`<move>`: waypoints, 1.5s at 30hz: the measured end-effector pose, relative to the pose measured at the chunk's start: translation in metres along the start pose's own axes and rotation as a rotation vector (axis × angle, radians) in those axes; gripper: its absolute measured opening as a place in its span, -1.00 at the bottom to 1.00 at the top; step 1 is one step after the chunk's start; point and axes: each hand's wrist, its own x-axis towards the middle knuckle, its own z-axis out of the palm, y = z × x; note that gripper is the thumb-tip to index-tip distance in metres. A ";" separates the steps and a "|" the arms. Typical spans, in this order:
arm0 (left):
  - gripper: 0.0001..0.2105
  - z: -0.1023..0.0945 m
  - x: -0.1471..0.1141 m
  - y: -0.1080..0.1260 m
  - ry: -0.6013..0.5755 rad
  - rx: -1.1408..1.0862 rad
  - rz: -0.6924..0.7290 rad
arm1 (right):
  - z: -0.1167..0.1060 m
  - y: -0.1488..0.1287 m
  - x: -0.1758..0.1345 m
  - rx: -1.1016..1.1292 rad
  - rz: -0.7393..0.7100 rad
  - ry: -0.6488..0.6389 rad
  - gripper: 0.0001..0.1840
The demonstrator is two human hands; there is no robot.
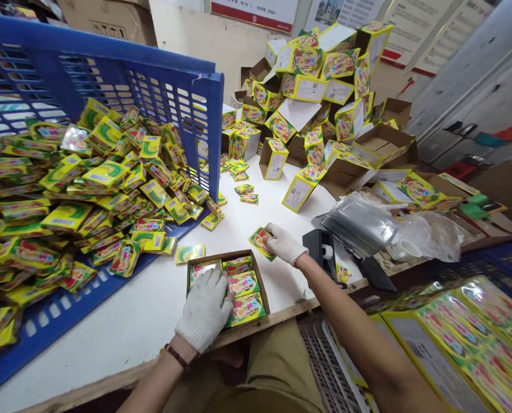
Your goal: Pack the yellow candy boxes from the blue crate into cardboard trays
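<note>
My left hand, in a white knit glove, lies over the left side of an open display box. Its fingers are stretched out and rest on the small packs inside, hiding part of them. Several yellow-green packs with colourful lettering show in the box's right side. Right of the box, my right hand, gloved too, grips one small yellow and red pack just above the white table. A loose yellow pack lies flat by the box's far left corner.
A blue plastic crate on the left spills out heaped packs. Printed cartons are piled at the back. A black tape dispenser and clear plastic trays stand at right. Filled boxes sit below the wooden table edge.
</note>
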 end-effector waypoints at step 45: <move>-0.72 0.010 0.006 0.035 -0.219 0.034 0.083 | 0.060 -0.021 -0.003 -0.637 -0.832 -0.231 -0.82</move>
